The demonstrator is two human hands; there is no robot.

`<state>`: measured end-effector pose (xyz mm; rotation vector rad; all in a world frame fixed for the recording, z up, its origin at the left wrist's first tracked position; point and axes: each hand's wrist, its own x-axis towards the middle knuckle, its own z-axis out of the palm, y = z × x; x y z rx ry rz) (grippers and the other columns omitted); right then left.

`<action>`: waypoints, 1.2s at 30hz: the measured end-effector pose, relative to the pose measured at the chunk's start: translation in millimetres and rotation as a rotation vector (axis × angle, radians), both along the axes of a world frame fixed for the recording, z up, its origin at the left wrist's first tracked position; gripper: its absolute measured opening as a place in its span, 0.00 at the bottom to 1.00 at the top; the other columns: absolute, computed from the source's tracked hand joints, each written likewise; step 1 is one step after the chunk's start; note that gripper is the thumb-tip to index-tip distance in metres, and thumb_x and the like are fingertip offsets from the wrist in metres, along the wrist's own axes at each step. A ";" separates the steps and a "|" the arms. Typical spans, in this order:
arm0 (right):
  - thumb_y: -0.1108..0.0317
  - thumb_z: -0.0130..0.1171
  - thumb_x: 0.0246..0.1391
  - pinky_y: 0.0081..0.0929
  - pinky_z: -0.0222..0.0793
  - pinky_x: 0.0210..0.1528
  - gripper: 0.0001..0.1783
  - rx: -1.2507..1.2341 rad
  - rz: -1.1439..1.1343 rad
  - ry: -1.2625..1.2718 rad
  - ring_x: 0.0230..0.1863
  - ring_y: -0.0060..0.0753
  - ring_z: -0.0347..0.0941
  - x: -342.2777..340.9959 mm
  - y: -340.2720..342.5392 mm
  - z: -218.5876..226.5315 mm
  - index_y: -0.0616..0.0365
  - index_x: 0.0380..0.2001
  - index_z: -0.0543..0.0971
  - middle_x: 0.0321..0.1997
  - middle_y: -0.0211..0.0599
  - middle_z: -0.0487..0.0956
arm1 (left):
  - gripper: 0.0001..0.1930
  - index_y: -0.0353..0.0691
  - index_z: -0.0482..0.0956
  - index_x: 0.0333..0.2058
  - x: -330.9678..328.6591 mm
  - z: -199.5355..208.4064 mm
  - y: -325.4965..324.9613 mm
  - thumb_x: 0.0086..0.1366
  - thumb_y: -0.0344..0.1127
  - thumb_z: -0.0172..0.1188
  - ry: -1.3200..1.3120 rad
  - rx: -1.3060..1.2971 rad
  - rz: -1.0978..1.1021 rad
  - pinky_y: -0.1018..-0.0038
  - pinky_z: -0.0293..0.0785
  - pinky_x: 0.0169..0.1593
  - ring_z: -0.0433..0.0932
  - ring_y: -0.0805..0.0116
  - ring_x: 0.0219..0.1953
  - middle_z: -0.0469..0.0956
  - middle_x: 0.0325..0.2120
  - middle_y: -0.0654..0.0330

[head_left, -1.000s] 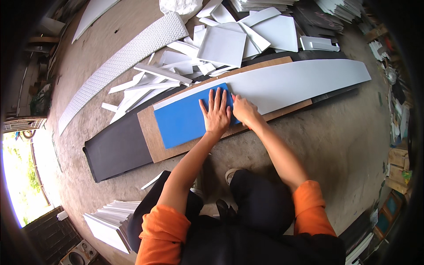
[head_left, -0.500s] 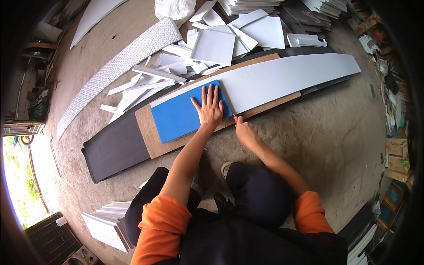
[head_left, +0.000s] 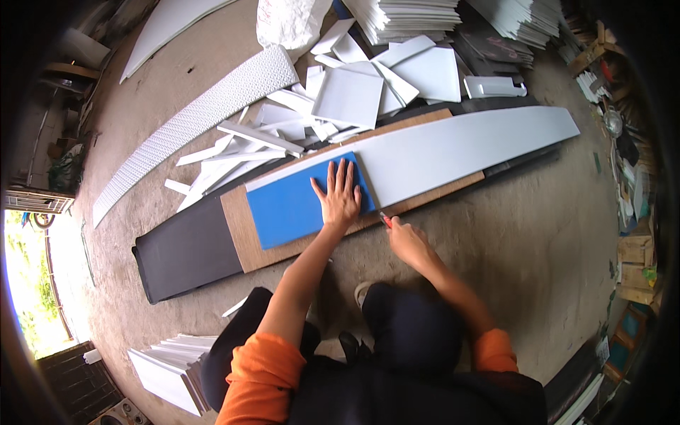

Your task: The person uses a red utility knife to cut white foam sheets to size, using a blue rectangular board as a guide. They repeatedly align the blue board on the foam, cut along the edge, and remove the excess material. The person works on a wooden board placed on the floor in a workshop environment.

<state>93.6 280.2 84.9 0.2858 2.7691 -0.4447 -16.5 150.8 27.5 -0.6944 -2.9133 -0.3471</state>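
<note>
My left hand (head_left: 341, 203) lies flat with spread fingers on a blue rectangular board (head_left: 287, 207), near its right end. The blue board rests on a long white sheet (head_left: 467, 147), which shows as a thin strip along the board's far edge and runs on to the right. Closed around a small red-handled cutter knife (head_left: 386, 220), my right hand (head_left: 412, 242) is just off the blue board's near right corner. The knife's tip points toward the sheet's near edge. Underneath lies a brown wooden board (head_left: 236, 228) on a long black mat (head_left: 188, 248).
Beyond the mat, white offcuts (head_left: 347, 95) lie in a loose heap. A textured white strip (head_left: 191, 127) curves at the far left. White sheets stand stacked (head_left: 166, 372) by my left leg and in a far pile (head_left: 407, 18). A white sack (head_left: 290, 25) sits at the back.
My right hand has drawn the knife slightly toward me and right, away from the blue board's corner. My left hand stays pressed on the board. The whole view has shifted a little.
</note>
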 end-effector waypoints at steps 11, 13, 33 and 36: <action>0.66 0.47 0.51 0.34 0.72 0.23 0.09 0.037 -0.058 0.304 0.21 0.43 0.75 -130.4 -11.0 -27.7 0.61 0.31 0.64 0.16 0.44 0.75 | 0.28 0.54 0.58 0.55 -20.8 13.4 -4.0 0.54 0.47 0.48 -0.059 0.053 -0.021 0.52 0.40 0.54 0.52 0.65 0.57 0.59 0.52 0.66; 0.67 0.47 0.50 0.33 0.72 0.23 0.09 0.025 -0.056 0.300 0.22 0.42 0.76 -135.3 -14.3 -34.1 0.60 0.31 0.64 0.17 0.44 0.76 | 0.28 0.54 0.58 0.55 -20.0 12.3 -3.6 0.54 0.47 0.48 -0.061 0.033 -0.010 0.52 0.40 0.54 0.51 0.65 0.57 0.58 0.53 0.66; 0.68 0.41 0.51 0.43 0.70 0.33 0.11 -0.092 -0.089 0.132 0.32 0.53 0.74 -160.2 -15.5 -25.3 0.65 0.32 0.67 0.27 0.55 0.76 | 0.29 0.51 0.57 0.56 -21.5 11.0 0.7 0.54 0.48 0.46 -0.032 0.032 -0.029 0.53 0.40 0.55 0.51 0.64 0.57 0.57 0.53 0.64; 0.67 0.40 0.51 0.44 0.69 0.36 0.12 -0.130 -0.091 0.073 0.34 0.54 0.74 -145.2 -16.6 -16.2 0.66 0.34 0.67 0.29 0.57 0.75 | 0.29 0.51 0.57 0.56 -20.4 7.8 -1.0 0.55 0.48 0.46 0.000 0.031 -0.021 0.53 0.41 0.55 0.51 0.64 0.57 0.57 0.53 0.64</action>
